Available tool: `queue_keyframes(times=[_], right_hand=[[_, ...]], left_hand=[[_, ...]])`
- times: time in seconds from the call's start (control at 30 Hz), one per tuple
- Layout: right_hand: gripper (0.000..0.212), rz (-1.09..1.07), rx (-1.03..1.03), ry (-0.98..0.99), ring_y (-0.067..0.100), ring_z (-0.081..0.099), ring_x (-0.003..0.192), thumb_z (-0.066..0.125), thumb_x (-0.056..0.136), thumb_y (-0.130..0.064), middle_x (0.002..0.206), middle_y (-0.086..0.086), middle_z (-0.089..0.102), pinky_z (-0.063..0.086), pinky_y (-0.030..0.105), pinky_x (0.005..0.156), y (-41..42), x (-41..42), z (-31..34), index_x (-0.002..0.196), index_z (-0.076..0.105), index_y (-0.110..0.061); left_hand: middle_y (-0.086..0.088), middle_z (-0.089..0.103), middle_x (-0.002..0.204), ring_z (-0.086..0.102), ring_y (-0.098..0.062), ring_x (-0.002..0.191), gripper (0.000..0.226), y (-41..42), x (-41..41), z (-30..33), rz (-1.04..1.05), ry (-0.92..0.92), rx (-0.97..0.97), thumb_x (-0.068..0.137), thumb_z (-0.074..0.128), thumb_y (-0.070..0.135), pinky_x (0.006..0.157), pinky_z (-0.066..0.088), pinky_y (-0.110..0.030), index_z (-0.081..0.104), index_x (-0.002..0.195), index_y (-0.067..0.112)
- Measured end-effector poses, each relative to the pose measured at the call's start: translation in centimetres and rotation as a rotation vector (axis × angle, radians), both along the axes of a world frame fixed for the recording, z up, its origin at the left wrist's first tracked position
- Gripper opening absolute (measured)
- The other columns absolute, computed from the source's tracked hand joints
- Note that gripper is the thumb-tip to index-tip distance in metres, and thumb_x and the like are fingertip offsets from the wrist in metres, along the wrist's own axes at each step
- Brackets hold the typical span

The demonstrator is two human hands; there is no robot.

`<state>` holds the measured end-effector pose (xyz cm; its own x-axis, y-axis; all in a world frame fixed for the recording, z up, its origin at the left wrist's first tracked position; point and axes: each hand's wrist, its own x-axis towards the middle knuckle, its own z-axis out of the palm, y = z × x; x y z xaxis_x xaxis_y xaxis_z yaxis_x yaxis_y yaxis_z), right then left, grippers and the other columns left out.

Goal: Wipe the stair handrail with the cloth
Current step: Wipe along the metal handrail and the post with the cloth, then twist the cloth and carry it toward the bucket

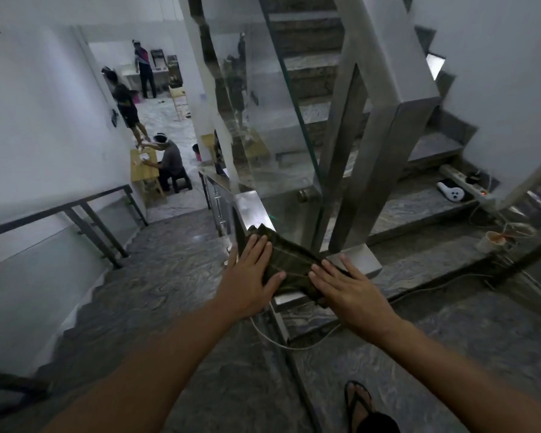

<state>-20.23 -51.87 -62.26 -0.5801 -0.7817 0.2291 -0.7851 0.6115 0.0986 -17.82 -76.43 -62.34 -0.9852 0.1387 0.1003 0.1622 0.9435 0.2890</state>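
A dark green cloth [289, 260] lies folded over the corner of the flat steel stair handrail [253, 204], where the rail turns toward a steel post. My left hand [250, 273] presses flat on the cloth's left end, fingers spread and thumb on top. On the cloth's right end rests my right hand [347, 289], also flat with its fingers apart. Bare rail shows beyond the cloth on both sides.
A glass panel [272, 120] and steel posts [372, 151] rise behind the rail. Stairs [138, 292] drop to the left beside a dark wall rail [60, 210]. A white cable [281, 342], a power strip [463, 182] and a cup [492, 242] lie on the steps. Several people are on the floor below.
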Motion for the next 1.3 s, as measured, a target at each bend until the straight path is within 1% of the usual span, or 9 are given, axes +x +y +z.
queue_keyframes(times=[0.2, 0.33, 0.43, 0.5, 0.63, 0.83, 0.93, 1.07, 1.3], right_hand=[[0.038, -0.01, -0.165, 0.047, 0.028, 0.064, 0.115, 0.047, 0.095, -0.03, 0.12, 0.011, 0.069, 0.048, 0.047, 0.101, 4.2, -1.9, -0.8, 0.116, 0.069, -0.007], [0.035, -0.058, -0.258, 0.015, 0.035, 0.066, 0.109, 0.056, 0.089, -0.024, 0.116, 0.018, 0.07, 0.053, 0.05, 0.092, 6.3, -2.8, -0.9, 0.111, 0.07, -0.001], [0.032, -0.128, -0.292, -0.005, 0.036, 0.068, 0.104, 0.069, 0.076, -0.01, 0.112, 0.018, 0.071, 0.053, 0.047, 0.087, 7.8, -3.4, -0.8, 0.106, 0.072, 0.0], [0.037, -0.199, -0.298, -0.018, 0.031, 0.071, 0.097, 0.074, 0.069, 0.003, 0.108, 0.016, 0.073, 0.052, 0.043, 0.087, 9.1, -3.8, -0.7, 0.106, 0.073, -0.003], [0.047, -0.342, -0.316, -0.124, 0.03, 0.073, 0.069, 0.076, 0.06, 0.012, 0.087, 0.012, 0.076, 0.06, 0.038, 0.058, 12.8, -3.9, -0.3, 0.101, 0.074, -0.01], [0.04, -0.451, -0.363, -0.137, 0.03, 0.071, 0.066, 0.074, 0.063, 0.01, 0.08, 0.013, 0.076, 0.058, 0.034, 0.06, 17.5, -1.7, 1.7, 0.097, 0.076, -0.011], [0.038, -0.52, -0.34, -0.175, 0.03, 0.071, 0.072, 0.073, 0.071, 0.001, 0.086, 0.01, 0.077, 0.055, 0.034, 0.064, 19.4, -1.8, 2.1, 0.104, 0.075, -0.018], [0.035, -0.708, -0.29, -0.274, 0.031, 0.069, 0.082, 0.068, 0.078, -0.012, 0.091, 0.008, 0.076, 0.056, 0.04, 0.07, 23.7, -3.3, 2.2, 0.109, 0.071, -0.028], [0.02, -1.054, -0.365, -0.364, 0.023, 0.067, 0.079, 0.061, 0.083, -0.019, 0.081, -0.001, 0.074, 0.055, 0.038, 0.071, 35.9, -6.7, 7.1, 0.092, 0.075, -0.031]], left_hand=[[-0.021, 0.024, 0.155, 0.015, -0.032, 0.146, 0.077, 6.2, 2.0, -0.1, 0.058, 0.009, -0.07, 0.09, 0.008, 0.05, 0.117, -0.001, -0.04, 0.027, 0.145, 0.0], [-0.028, 0.05, 0.136, 0.047, -0.04, 0.129, 0.054, 9.9, 2.3, -0.5, -0.004, 0.049, -0.176, 0.086, 0.048, 0.023, 0.108, 0.027, -0.05, 0.049, 0.131, -0.007], [-0.027, 0.06, 0.126, 0.059, -0.038, 0.118, 0.052, 12.2, 1.6, -0.3, -0.123, 0.086, -0.19, 0.073, 0.057, 0.01, 0.099, 0.044, -0.048, 0.059, 0.122, -0.007], [-0.027, 0.053, 0.134, 0.052, -0.037, 0.125, 0.063, 13.4, 0.8, 0.0, -0.176, 0.063, -0.192, 0.072, 0.068, 0.011, 0.106, 0.036, -0.047, 0.051, 0.13, -0.006], [-0.025, 0.018, 0.156, 0.014, -0.035, 0.146, 0.065, 15.7, -0.7, 0.2, -0.307, 0.06, -0.23, 0.091, 0.044, 0.009, 0.118, 0.002, -0.041, 0.014, 0.147, -0.004], [-0.017, 0.004, 0.16, 0.002, -0.028, 0.148, 0.058, 18.8, -4.7, 1.5, -0.435, -0.036, -0.335, 0.096, 0.03, 0.005, 0.12, 0.001, -0.038, 0.006, 0.149, 0.001], [-0.016, 0.017, 0.158, 0.011, -0.029, 0.147, 0.051, 21.1, -7.4, 2.3, -0.462, -0.126, -0.31, 0.097, 0.033, 0.005, 0.12, 0.009, -0.039, 0.023, 0.147, 0.001], [-0.008, 0.06, 0.113, 0.058, -0.026, 0.108, 0.025, 24.9, -10.8, 4.2, -0.394, -0.266, -0.094, 0.088, 0.06, 0.014, 0.094, 0.049, -0.039, 0.059, 0.113, 0.015], [-0.002, 0.064, 0.094, 0.063, -0.016, 0.084, 0.015, 37.6, -19.0, 7.9, -0.499, -0.417, 0.023, 0.092, 0.054, 0.024, 0.078, 0.057, -0.038, 0.064, 0.103, 0.023]])
